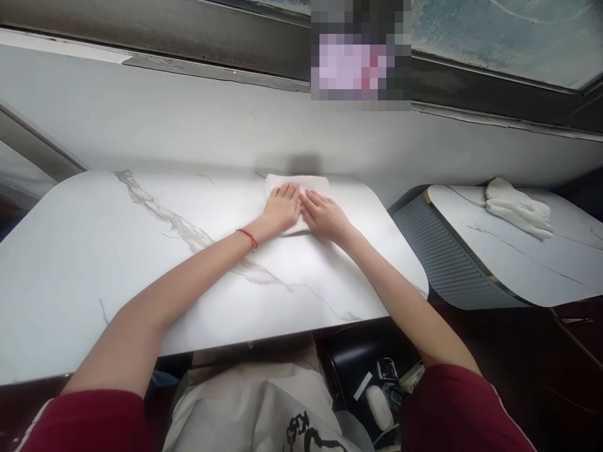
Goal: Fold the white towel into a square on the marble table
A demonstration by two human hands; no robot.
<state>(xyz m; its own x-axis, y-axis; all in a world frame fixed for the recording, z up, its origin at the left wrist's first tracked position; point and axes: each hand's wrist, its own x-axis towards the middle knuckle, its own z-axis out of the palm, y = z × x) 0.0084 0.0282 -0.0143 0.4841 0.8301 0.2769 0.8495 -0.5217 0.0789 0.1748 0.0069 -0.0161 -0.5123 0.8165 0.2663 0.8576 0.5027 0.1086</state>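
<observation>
A folded white cloth [311,182] lies on the white marble-patterned tabletop [141,263], close to its back edge. Flat on the left part of the cloth rests my left hand [284,207], fingers stretched forward, a red string bracelet on its wrist. My right hand [327,218] presses on the cloth from the right with straight fingers angled inward. The fingertips of both hands nearly meet in the middle. Part of the cloth is hidden beneath the hands.
To the right, a second marble-patterned table [518,251] with a ribbed side carries a crumpled white cloth [518,206]. A pale wall [198,119] and a window frame run behind the table. Below its front edge, several small items, including a white case [379,407], lie in a dark space.
</observation>
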